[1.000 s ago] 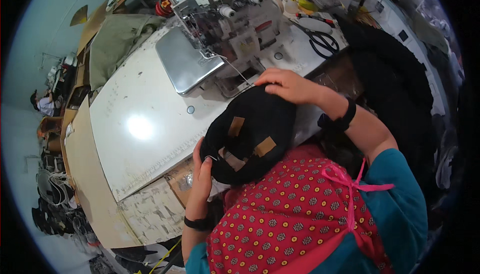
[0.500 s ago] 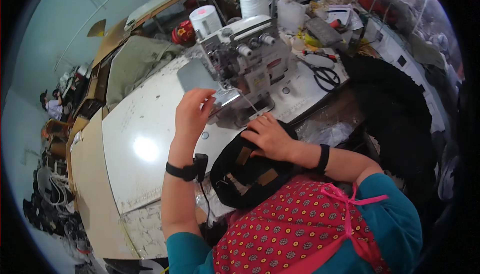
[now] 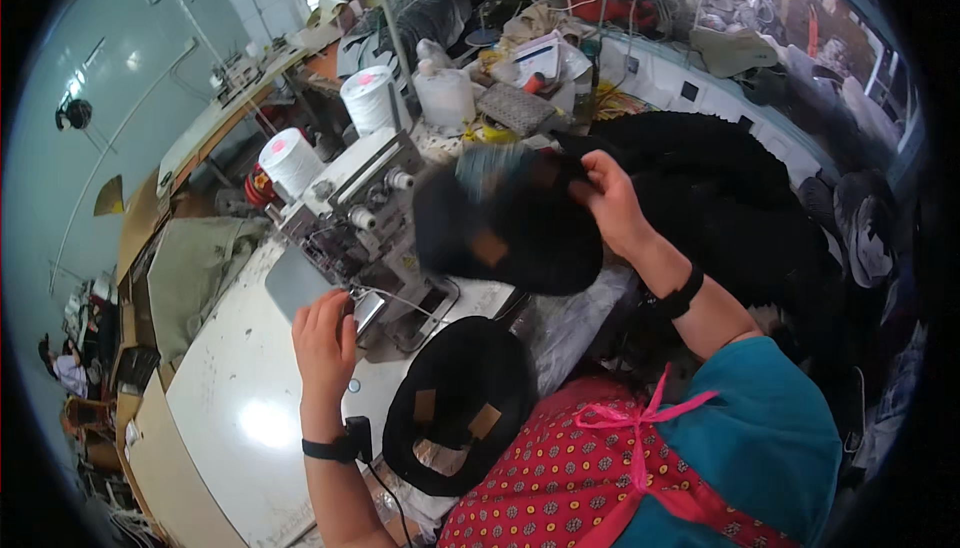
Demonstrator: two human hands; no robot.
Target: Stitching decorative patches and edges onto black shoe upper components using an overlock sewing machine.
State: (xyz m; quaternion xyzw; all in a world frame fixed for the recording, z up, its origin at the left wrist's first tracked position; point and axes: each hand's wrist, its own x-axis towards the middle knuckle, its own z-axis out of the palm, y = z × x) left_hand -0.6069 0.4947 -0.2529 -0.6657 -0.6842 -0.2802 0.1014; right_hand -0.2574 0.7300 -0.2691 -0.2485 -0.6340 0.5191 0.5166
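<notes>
My right hand (image 3: 615, 203) grips the upper right edge of a black cloth hat piece (image 3: 545, 233), raised over the right part of the table. It is smeared by motion, with a tan patch on it. Another black cloth hat piece (image 3: 465, 363), rounded, with tan patches showing, lies below at the table's front edge, against my apron. My left hand (image 3: 323, 338) is beside the sewing machine (image 3: 360, 218), near its metal plate. Its fingers are bent together; what they hold, if anything, is hidden. A pale thread or cord (image 3: 408, 306) runs rightward from the plate.
Two white thread cones (image 3: 290, 160) stand behind the machine. A large black fabric heap (image 3: 720, 218) lies to the right. Clear plastic (image 3: 580, 323) hangs at the table edge. A translucent jug (image 3: 445, 98) and clutter stand at the back. A cable runs from my left wristband.
My right hand has left the black hat piece at my lap and now holds another one up to the right. The view has turned rightward. My left hand stays by the machine.
</notes>
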